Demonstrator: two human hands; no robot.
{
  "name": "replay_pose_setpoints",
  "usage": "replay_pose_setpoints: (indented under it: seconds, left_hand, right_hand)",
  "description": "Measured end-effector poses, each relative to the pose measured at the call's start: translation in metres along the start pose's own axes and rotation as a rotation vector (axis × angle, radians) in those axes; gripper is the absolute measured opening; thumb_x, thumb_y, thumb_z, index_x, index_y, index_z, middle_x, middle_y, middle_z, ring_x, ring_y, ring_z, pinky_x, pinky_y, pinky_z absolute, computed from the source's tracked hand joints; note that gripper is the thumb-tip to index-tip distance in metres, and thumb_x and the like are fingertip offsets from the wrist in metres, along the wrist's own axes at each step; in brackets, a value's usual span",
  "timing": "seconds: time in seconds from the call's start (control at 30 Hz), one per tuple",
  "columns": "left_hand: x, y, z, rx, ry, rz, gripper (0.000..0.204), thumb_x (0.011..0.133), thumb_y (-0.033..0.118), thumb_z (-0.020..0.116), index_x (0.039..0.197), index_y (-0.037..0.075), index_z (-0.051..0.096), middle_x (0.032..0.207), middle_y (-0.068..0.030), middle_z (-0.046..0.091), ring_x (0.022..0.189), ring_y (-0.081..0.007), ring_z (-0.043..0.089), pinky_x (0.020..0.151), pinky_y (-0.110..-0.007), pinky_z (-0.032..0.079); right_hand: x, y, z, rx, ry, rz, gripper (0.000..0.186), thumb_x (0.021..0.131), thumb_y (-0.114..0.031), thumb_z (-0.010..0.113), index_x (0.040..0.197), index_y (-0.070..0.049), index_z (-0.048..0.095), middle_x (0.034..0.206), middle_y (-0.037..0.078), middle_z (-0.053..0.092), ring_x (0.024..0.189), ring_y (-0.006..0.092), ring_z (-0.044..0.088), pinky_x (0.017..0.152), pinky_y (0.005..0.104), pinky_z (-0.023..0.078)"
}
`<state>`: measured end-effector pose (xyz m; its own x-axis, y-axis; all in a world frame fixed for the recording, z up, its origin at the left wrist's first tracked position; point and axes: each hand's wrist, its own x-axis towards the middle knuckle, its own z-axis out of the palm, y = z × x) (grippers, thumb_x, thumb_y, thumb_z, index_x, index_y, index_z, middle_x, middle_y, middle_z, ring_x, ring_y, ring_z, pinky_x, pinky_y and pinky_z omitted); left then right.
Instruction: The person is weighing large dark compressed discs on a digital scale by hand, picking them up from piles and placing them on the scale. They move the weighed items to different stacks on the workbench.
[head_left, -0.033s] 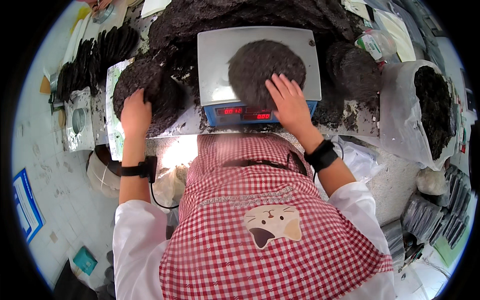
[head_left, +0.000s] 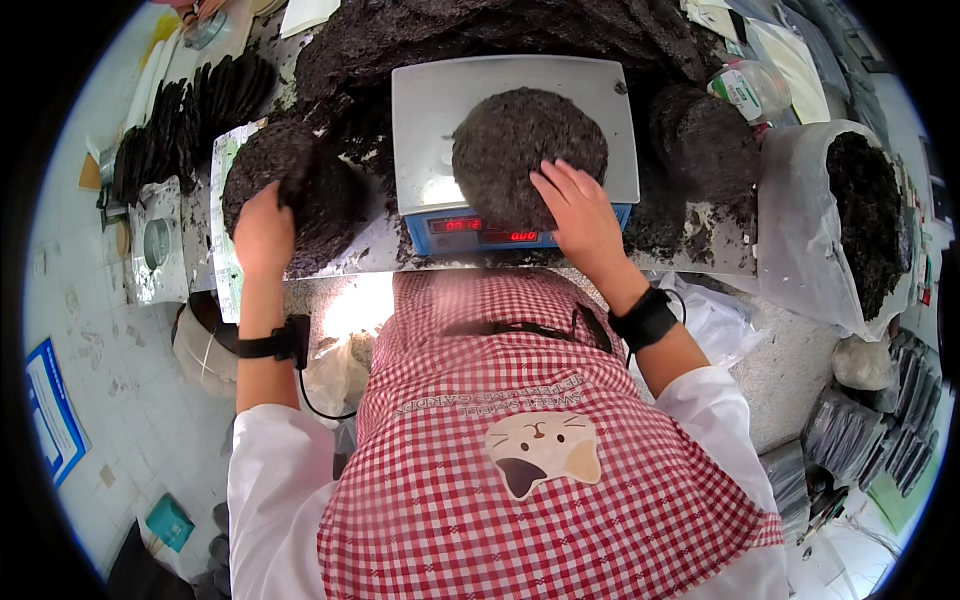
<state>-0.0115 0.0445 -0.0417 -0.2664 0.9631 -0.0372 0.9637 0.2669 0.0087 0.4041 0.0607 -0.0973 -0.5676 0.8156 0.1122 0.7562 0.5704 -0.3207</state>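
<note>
A dark round cake of fibrous, seaweed-like material [head_left: 515,135] lies over the pale plate of a blue-fronted digital scale [head_left: 415,90]. My right hand [head_left: 585,225] is at its near right edge, fingers stretched over the top; the thumb is out of sight, apparently under the rim. To the left, several similar dark cakes [head_left: 335,205] are heaped at the table's front. My left hand [head_left: 265,235] bends over that heap, its fingers curled on the dark material at the top. Its fingertips are partly hidden.
Behind the scale spreads a large dark mound [head_left: 480,30]. More dark cakes [head_left: 705,145] are stacked to its right, beside a clear plastic jar [head_left: 750,90] and a white bag [head_left: 800,220] of loose dark material. Thin dark slabs [head_left: 220,90] stand in a row at the far left.
The cake on the scale, blurred before, is sharper now. My right fingers have slid slightly toward me on it. My left fingers have shifted a little and curled more at the heap.
</note>
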Motion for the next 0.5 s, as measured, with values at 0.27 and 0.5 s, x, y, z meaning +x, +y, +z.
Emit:
replay_pose_setpoints:
  seconds: [0.27, 0.5]
  left_hand:
    - [-0.022, -0.027, 0.010, -0.016, 0.291, 0.204, 0.057, 0.073, -0.010, 0.044, 0.128, 0.005, 0.052, 0.129, -0.0152, 0.055, 0.121, -0.0323, 0.050, 0.102, -0.039, 0.040]
    - [-0.026, -0.042, 0.022, 0.033, 0.029, 0.197, 0.054, 0.078, -0.001, 0.052, 0.132, 0.005, 0.047, 0.135, -0.0152, 0.049, 0.125, -0.0320, 0.046, 0.104, -0.038, 0.038]
  right_hand:
    - [0.008, -0.009, -0.066, 0.902, 0.317, 0.532, 0.032, 0.083, -0.007, 0.060, 0.115, -0.003, 0.059, 0.107, 0.012, 0.066, 0.095, 0.0212, 0.063, 0.087, 0.0308, 0.047]
    - [0.009, 0.042, 0.015, 1.214, 0.569, 0.773, 0.063, 0.077, -0.012, 0.072, 0.131, 0.001, 0.043, 0.129, 0.017, 0.050, 0.117, 0.0253, 0.051, 0.094, 0.0342, 0.045]
